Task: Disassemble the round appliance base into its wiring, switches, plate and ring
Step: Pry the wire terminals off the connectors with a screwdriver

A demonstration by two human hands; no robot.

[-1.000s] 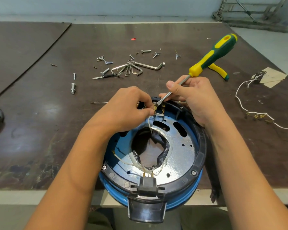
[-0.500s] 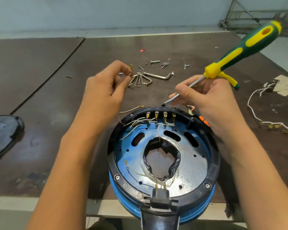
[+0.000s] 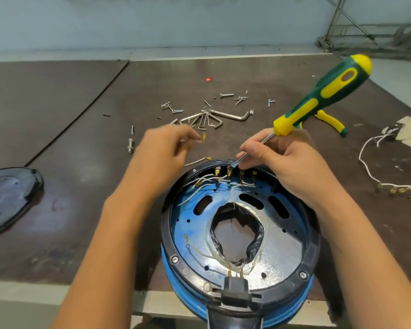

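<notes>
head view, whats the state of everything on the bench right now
round appliance base, open side up, ring screws in
screwdriver, held in right hand, tip at the brass terminals
left hand, raised off the base, blurred, hold unclear
white wire harness, detached, on the table
black cover, off, lying left
hex keys, loose on the table
pliers, lying idle behind the screwdriver

One screwdriver (image 3: 318, 100), one base (image 3: 311, 252) (blue-rimmed).
</notes>
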